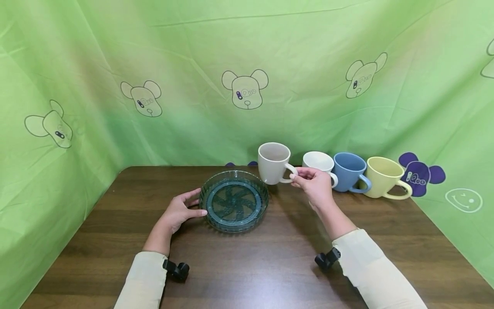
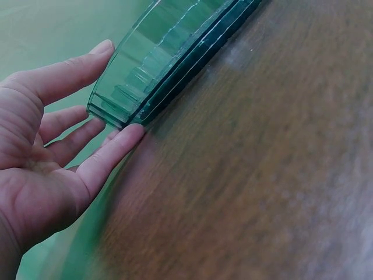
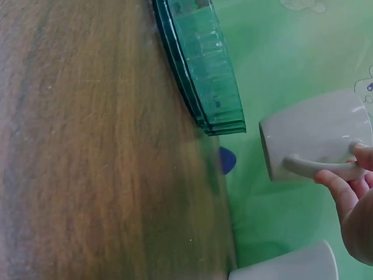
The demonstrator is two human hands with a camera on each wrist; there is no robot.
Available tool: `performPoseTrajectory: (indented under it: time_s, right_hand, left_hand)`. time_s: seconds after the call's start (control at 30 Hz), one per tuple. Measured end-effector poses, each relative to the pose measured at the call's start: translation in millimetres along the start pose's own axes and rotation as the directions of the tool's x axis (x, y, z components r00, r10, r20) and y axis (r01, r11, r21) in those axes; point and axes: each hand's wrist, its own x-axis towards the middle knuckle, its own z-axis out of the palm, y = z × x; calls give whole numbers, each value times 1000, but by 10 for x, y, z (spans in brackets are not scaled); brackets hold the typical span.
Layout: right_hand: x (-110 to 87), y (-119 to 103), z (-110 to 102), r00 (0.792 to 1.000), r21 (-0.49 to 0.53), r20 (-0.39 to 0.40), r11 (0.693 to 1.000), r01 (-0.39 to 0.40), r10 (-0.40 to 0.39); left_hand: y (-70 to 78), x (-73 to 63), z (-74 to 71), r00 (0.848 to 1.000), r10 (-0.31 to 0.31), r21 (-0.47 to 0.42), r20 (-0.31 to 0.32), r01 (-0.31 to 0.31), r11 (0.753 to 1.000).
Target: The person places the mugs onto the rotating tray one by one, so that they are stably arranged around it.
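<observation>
The lettering stands on the green curtain, inside printed bear heads. On the middle head a capital Q reads clearly, followed by two rounded letters (either "ee" or "oo", too small to settle), with a dark pill-shaped mark before them. The purple head low on the right carries what looks like the same word in pale print, after a pale pill-shaped mark. Just beside it, the curtain bears a smiling face drawn in white outline
</observation>
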Motion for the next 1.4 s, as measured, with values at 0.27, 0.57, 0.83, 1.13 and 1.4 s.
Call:
performPoseTrajectory:
  time_s: [0.27,0.57,0.83,1.13,1.4]
  right_hand:
    - [28,-36,68,999,20,42,1000,16,-17]
    - [65,-88,158,998,38,64,999,12,-14]
    - [83,-122,227,997,44,79,999,-1,-3]
    - [74,-143,305,995,32,95,999,3,-6]
    - [73,-127,369,993,17,116,1000,-16,14]
  left_hand:
    - [8,-6,-5,1000,6,-8,17,-6,1000]
    - [9,-4,-11,1000,-3,-1,13,3,1000]
    - [12,1,-12,1000,-13,4,5,13,1000]
    - [3,-7,-12,1000,-18,1,6,18,1000]
    - [11,3,-9,1000,-20,7,1,20,1000]
